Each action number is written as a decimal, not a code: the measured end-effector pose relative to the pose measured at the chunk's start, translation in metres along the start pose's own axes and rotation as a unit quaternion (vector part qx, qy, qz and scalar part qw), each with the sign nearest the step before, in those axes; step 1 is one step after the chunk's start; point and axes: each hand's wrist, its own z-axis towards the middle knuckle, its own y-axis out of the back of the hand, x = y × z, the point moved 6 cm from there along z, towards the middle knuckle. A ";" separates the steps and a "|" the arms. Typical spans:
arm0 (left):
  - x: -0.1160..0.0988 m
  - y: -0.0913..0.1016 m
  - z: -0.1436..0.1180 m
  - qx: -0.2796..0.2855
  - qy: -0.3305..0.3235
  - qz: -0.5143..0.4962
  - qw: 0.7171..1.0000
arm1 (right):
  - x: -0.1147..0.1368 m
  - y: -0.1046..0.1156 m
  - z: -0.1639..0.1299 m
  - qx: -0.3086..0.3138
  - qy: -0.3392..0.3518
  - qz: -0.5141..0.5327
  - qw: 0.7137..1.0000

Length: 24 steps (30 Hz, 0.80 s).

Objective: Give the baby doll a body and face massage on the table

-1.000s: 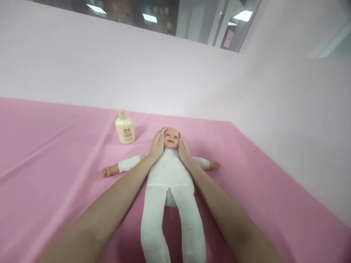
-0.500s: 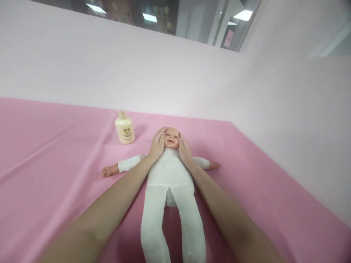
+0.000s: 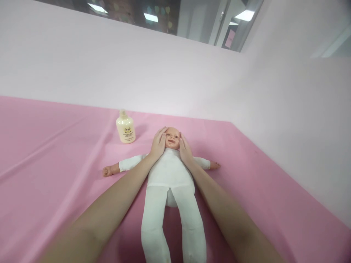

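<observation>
A pink cloth (image 3: 55,153) covers the desk up to a pale wall. On it a doll (image 3: 170,175) in white lies face up, arms spread, legs toward the camera. The left hand (image 3: 158,144) and right hand (image 3: 185,149) lie flat and open against either side of its head, cupping it without gripping. A capped cream bottle (image 3: 125,128) stands upright near the left hand; its contents cannot be seen.
</observation>
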 end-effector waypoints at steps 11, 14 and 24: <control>0.001 -0.001 0.000 -0.003 0.001 0.000 1.000 | -0.003 0.000 0.000 -0.005 -0.012 0.005 1.000; 0.001 -0.002 0.000 -0.002 0.002 -0.001 1.000 | -0.002 0.000 0.000 -0.002 -0.012 0.007 1.000; -0.001 -0.001 -0.001 0.002 0.002 -0.007 1.000 | -0.003 0.001 0.002 -0.005 -0.014 -0.005 1.000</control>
